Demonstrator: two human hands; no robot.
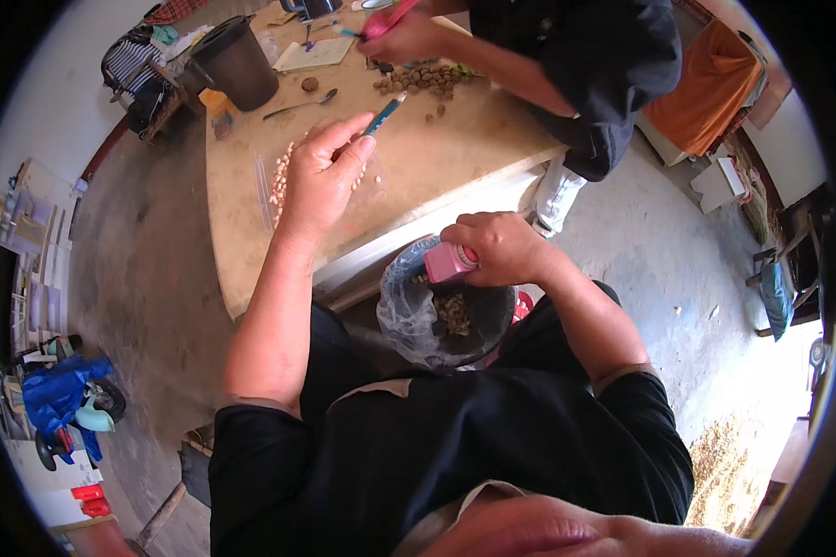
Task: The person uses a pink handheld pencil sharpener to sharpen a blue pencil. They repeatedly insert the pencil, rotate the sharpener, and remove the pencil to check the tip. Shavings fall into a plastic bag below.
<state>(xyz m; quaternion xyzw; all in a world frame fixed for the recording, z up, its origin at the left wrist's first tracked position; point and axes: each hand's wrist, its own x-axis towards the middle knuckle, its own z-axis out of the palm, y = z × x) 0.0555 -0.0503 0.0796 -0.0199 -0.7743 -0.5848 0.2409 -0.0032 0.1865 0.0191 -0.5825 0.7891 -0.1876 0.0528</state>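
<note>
My left hand (323, 176) is raised over the table, its fingers closed round a dark teal pencil (384, 115) that points up and away to the right. Below that hand, a clear shallow tray (264, 190) holds shelled peanuts (280, 186). In my right hand (500, 249) is a small pink box-shaped pencil sharpener (450, 263), tilted above a waste bin. A clear plastic bag (401, 320) lines the bin (497, 334), and pale scraps like shells (453, 314) lie inside it. The bin stands between my knees, against the table's near side.
Across the table (437, 167) a person in dark clothes (576, 74) holds something pink. Near them lies a heap of walnuts (427, 79). A dark pitcher (237, 65), a spoon (299, 105) and an open notebook (316, 55) sit farther left. A chair (149, 88) stands beyond the table's left edge.
</note>
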